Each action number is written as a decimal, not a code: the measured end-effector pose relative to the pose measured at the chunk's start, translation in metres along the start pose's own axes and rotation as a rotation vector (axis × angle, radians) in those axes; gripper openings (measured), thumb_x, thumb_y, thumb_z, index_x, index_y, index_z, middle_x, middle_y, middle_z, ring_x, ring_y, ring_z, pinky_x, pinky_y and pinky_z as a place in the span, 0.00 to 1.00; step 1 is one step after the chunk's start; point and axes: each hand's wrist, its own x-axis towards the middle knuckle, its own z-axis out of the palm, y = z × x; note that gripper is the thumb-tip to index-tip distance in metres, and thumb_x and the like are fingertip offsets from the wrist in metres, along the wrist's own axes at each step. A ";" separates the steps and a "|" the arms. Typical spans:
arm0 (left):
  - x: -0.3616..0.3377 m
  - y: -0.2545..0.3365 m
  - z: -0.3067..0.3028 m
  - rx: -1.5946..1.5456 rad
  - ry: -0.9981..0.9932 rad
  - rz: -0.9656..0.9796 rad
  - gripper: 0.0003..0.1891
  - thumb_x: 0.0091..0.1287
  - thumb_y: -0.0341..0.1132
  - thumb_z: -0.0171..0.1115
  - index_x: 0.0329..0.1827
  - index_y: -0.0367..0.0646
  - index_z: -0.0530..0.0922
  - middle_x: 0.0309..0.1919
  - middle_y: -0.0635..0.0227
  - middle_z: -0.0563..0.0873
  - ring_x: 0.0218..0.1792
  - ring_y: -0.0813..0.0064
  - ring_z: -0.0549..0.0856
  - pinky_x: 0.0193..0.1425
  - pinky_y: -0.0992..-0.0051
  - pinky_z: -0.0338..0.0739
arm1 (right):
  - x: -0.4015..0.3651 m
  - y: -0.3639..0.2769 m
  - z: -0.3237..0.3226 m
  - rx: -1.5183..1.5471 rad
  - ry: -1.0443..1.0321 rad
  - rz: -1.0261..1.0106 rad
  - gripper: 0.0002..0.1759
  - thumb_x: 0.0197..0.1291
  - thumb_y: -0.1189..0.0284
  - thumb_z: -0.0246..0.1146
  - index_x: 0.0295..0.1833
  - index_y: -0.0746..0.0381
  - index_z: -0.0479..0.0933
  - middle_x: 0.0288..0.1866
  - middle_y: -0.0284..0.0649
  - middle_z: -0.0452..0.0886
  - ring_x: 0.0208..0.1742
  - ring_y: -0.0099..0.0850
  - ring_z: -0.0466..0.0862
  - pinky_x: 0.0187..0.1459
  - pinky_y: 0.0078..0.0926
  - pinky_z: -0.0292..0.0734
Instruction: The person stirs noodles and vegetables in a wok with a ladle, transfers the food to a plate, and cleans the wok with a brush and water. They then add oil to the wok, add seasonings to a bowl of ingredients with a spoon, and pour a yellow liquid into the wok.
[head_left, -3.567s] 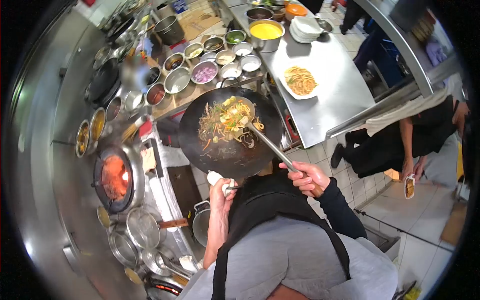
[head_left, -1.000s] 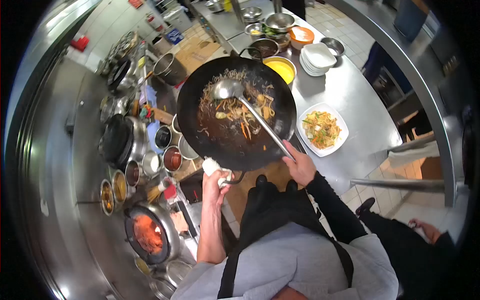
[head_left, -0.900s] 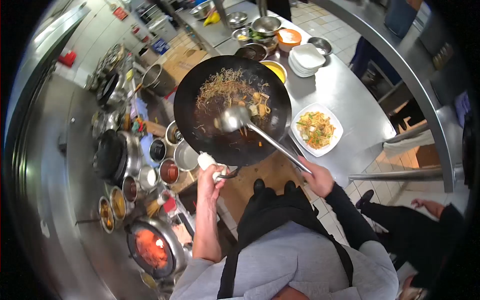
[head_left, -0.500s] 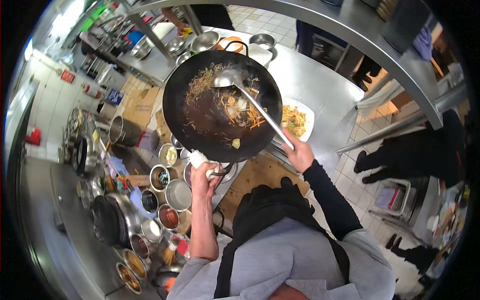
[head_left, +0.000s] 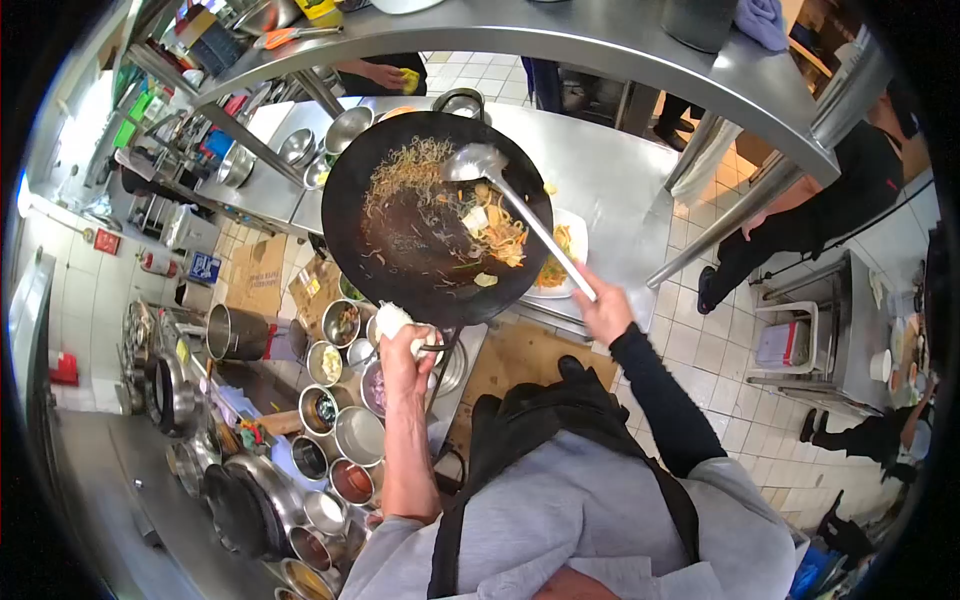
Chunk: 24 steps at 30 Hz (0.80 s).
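My left hand (head_left: 405,358) grips the near handle of a large black wok (head_left: 395,265) through a folded white cloth (head_left: 391,319). The wok is tilted and held above the steel counter. Thin noodles (head_left: 410,170) cling to its far left part, while noodles mixed with vegetables (head_left: 495,235) gather near its right rim. My right hand (head_left: 606,306) is closed around the shaft of a metal ladle (head_left: 535,222). The ladle's bowl is inside the wok, between the two heaps. Partly hidden under the wok's right edge is a white plate (head_left: 581,250) with noodles on it.
A steel counter (head_left: 620,170) runs beneath and beyond the wok, with an overhead shelf (head_left: 600,50) above it. At left stand several metal pots of ingredients, including a large empty-looking pot (head_left: 360,436). A co-worker's hand (head_left: 385,76) holds something yellow; another person (head_left: 840,220) is at right.
The vegetable and noodle heap has shifted toward the wok's right rim. The wok now covers more of the plate. My view has shifted, showing more of the overhead shelf.
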 end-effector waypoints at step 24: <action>-0.019 -0.001 0.040 0.037 0.172 0.146 0.06 0.60 0.30 0.61 0.34 0.35 0.76 0.24 0.55 0.84 0.11 0.75 0.70 0.12 0.78 0.56 | -0.059 0.097 -0.102 -0.374 -0.018 -0.210 0.30 0.70 0.71 0.64 0.77 0.47 0.76 0.43 0.45 0.85 0.39 0.47 0.86 0.42 0.44 0.85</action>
